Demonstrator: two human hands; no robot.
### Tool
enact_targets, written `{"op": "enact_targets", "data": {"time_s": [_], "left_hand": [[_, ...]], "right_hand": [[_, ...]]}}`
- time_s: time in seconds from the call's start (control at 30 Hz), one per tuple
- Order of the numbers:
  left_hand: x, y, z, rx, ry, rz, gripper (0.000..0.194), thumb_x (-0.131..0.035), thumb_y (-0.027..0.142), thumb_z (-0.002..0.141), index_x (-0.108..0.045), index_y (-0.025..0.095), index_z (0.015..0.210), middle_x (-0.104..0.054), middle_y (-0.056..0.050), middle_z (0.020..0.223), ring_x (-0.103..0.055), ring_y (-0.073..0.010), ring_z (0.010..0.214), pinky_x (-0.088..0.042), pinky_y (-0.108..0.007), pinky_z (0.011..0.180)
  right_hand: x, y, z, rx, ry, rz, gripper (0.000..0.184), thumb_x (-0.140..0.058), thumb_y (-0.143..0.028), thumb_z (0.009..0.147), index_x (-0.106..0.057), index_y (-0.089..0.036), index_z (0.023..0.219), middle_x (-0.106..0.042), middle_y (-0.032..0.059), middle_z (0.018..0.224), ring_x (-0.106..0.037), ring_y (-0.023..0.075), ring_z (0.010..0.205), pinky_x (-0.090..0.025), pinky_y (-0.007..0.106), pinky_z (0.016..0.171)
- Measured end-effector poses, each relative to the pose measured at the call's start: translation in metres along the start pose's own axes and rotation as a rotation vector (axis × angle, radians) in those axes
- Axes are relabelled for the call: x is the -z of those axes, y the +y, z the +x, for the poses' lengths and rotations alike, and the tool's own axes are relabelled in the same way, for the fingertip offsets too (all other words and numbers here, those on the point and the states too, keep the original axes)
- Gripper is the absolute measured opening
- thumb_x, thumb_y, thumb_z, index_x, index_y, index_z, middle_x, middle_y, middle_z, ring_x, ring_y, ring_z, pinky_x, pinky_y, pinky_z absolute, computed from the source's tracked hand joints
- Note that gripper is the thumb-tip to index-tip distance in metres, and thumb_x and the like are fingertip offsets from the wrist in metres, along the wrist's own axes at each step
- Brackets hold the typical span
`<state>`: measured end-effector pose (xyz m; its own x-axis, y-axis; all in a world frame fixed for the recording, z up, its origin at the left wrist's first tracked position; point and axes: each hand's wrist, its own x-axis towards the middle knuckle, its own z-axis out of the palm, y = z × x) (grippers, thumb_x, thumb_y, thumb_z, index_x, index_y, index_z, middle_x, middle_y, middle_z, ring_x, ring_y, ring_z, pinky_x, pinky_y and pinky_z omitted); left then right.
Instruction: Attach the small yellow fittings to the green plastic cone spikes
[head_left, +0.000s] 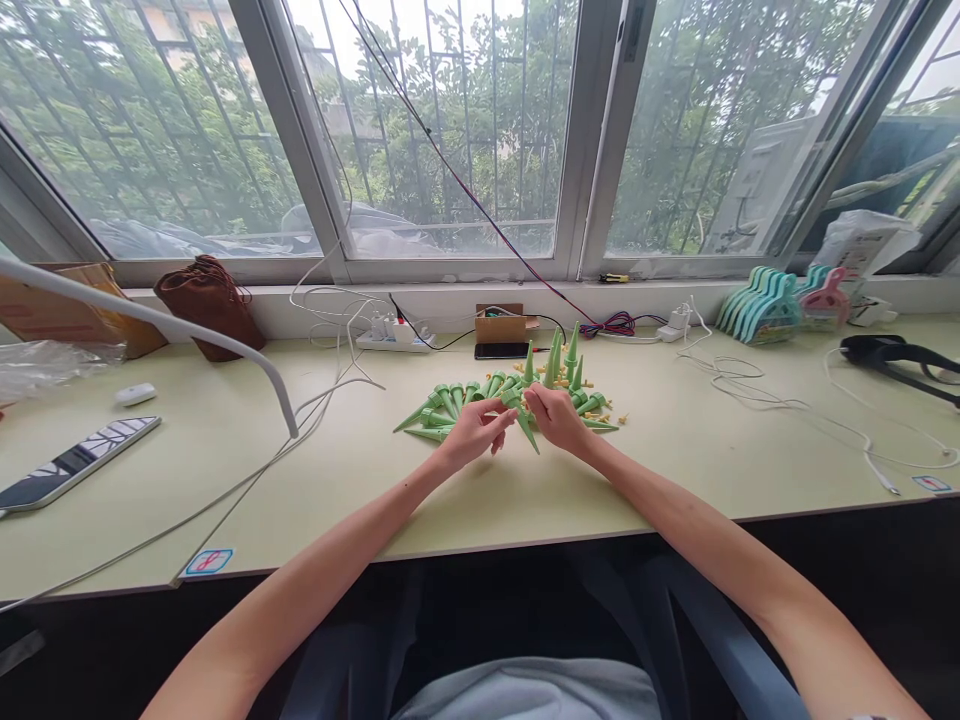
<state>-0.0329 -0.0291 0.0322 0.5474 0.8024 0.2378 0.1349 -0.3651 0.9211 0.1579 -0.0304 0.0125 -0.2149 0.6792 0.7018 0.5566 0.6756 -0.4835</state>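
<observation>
Between my two hands a green plastic watering spike (527, 431) is tilted, its wide collar up and its tip pointing down to the right. My left hand (477, 432) grips it near the collar with bent fingers. Close against its right side, my right hand (558, 416) is closed in a pinch; whatever its fingers hold is hidden. Behind both hands lies a heap of similar green spikes (456, 396), fanned out to the left. Several spikes stand upright (553, 362) behind my right hand. Small yellow pieces (604, 416) are scattered at the right of the heap.
Behind the heap are a dark phone (501, 351) and an open cardboard box (501, 324). A power strip (396, 340) and white cables (330, 392) lie left. At right are teal hangers (759, 305) and black straps (896, 355). The desk's front edge (517, 550) runs beneath my forearms.
</observation>
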Motion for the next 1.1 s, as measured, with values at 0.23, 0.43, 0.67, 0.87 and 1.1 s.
{"op": "enact_targets", "data": {"time_s": [0.23,0.43,0.67,0.87,1.1], "left_hand": [[-0.004,-0.008,0.003,-0.14,0.157,0.132,0.029,-0.066,0.045,0.081,-0.063,0.018,0.089,-0.057,-0.001,0.079,-0.049,-0.0069,0.05,-0.043,-0.022,0.046],[-0.006,-0.006,0.003,-0.161,0.234,0.169,0.029,-0.066,0.041,0.081,-0.064,0.02,0.101,-0.06,-0.005,0.095,-0.051,-0.0075,0.058,-0.045,-0.02,0.049],[-0.006,-0.006,0.005,-0.086,0.279,-0.003,0.042,-0.073,0.043,0.074,-0.049,0.02,0.099,-0.059,-0.001,0.088,-0.054,-0.0066,0.049,-0.044,-0.02,0.042],[-0.005,-0.001,0.006,0.064,0.19,-0.246,0.034,-0.075,0.037,0.071,-0.047,0.017,0.071,-0.05,0.004,0.058,-0.051,-0.0081,0.047,-0.043,-0.023,0.046],[-0.002,0.0,0.012,0.223,0.068,-0.608,0.036,-0.059,0.049,0.082,-0.055,0.014,0.075,-0.057,-0.002,0.066,-0.052,-0.0099,0.049,-0.043,-0.025,0.045]], "right_hand": [[-0.001,0.001,-0.001,-0.017,-0.015,-0.013,0.041,-0.028,-0.044,0.103,-0.034,-0.022,0.069,-0.041,-0.0031,0.058,-0.034,0.011,0.05,-0.029,0.026,0.054],[-0.003,0.001,-0.001,-0.033,-0.026,-0.008,0.041,-0.028,-0.045,0.103,-0.036,-0.021,0.07,-0.039,-0.0036,0.058,-0.032,0.0108,0.051,-0.028,0.025,0.053],[-0.005,-0.006,-0.002,-0.013,-0.061,0.038,0.038,-0.03,-0.044,0.102,-0.038,-0.021,0.073,-0.044,-0.0027,0.063,-0.036,0.0111,0.055,-0.032,0.024,0.056],[-0.005,-0.006,-0.002,0.01,-0.024,0.026,0.035,-0.032,-0.04,0.103,-0.041,-0.021,0.075,-0.046,-0.0022,0.065,-0.038,0.0111,0.055,-0.033,0.024,0.058],[-0.004,-0.007,-0.001,0.042,0.011,0.022,0.033,-0.033,-0.037,0.103,-0.044,-0.02,0.077,-0.049,-0.0014,0.068,-0.041,0.0112,0.059,-0.034,0.024,0.06]]}}
